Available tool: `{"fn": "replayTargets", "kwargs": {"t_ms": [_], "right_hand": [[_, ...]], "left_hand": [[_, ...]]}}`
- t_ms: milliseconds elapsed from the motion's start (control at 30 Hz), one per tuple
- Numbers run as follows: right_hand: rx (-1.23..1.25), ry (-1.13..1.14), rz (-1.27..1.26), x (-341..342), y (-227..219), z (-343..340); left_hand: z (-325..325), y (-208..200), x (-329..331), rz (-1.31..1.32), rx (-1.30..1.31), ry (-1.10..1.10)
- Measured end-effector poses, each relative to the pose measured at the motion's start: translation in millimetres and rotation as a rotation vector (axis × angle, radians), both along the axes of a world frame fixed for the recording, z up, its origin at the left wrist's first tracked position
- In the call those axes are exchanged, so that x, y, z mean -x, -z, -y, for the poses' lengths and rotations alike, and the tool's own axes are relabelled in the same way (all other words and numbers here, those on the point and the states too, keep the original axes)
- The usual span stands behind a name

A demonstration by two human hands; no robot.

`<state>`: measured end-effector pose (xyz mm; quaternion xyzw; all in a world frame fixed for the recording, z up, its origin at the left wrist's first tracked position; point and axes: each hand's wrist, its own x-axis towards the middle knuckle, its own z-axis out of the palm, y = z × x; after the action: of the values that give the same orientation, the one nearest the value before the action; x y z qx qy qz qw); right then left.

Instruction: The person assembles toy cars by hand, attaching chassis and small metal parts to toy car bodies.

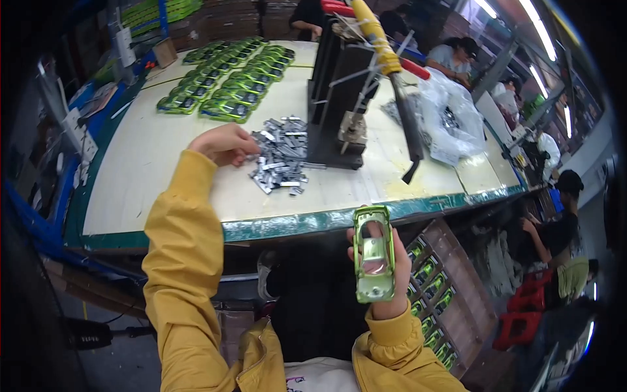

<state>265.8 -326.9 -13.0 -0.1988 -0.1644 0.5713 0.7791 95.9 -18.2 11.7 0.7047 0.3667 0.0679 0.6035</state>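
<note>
A shiny green toy car body shell is held in front of the table's near edge by my right hand, closed around its sides. Its hollow inside with window openings faces up, and some fingers show through behind it. On the table, my left hand reaches the left edge of a pile of small silver-grey strip-like parts. The fingers of that hand are curled and pinched together at the pile; whatever is between the fingertips is too small to make out.
Rows of green car shells lie at the table's far left. A black press-like stand with a yellow-handled lever rises right of the pile. Beyond it sits a clear plastic bag. A carton of shells is at my lower right. Other people work beyond.
</note>
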Motion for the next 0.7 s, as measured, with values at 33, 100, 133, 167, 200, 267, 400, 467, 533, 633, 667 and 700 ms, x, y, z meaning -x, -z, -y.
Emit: {"fn": "replayTargets", "kwargs": {"t_ms": [33, 100, 133, 167, 200, 267, 400, 467, 533, 633, 667, 700], "right_hand": [[0.002, -0.001, -0.117, -8.5, 0.2, 3.2], [-0.049, -0.023, -0.314, -24.1, 0.2, 0.9], [-0.111, -0.046, -0.387, -29.2, -0.4, -3.7], [-0.108, -0.055, -0.423, -33.5, -3.5, -5.3], [-0.109, -0.072, -0.458, -36.8, -8.4, -7.9], [-0.115, -0.084, -0.486, -39.9, -19.2, -11.1], [-0.097, -0.071, -0.482, -40.8, -31.7, -13.2], [-0.110, -0.064, -0.468, -40.1, -37.4, -13.3], [-0.114, -0.075, -0.458, -39.6, -42.6, -13.3], [-0.111, -0.089, -0.432, -42.0, -47.2, -12.4], [-0.121, -0.094, -0.449, -43.1, -48.4, -11.8], [-0.132, -0.101, -0.463, -42.6, -50.3, -11.7]], "left_hand": [[2.2, -2.0, 0.2, 0.010, 0.050, -0.045], [-3.5, 1.3, 6.4, 0.092, 0.074, 0.011], [-4.3, 2.8, 6.7, 0.087, 0.081, 0.032], [-2.8, 4.3, 6.9, 0.128, 0.105, 0.012], [-2.4, 4.5, 8.1, 0.169, 0.124, -0.016], [-4.8, 6.5, 7.2, 0.180, 0.141, -0.010], [-8.8, 12.1, 8.4, 0.332, 0.157, -0.034], [-10.0, 15.3, 10.0, 0.363, 0.161, -0.037], [-12.2, 20.0, 11.5, 0.392, 0.147, -0.088], [-13.1, 21.6, 12.9, 0.415, 0.157, -0.049], [-12.8, 21.8, 11.7, 0.414, 0.158, -0.047], [-11.6, 20.5, 12.7, 0.431, 0.160, -0.039]]}}
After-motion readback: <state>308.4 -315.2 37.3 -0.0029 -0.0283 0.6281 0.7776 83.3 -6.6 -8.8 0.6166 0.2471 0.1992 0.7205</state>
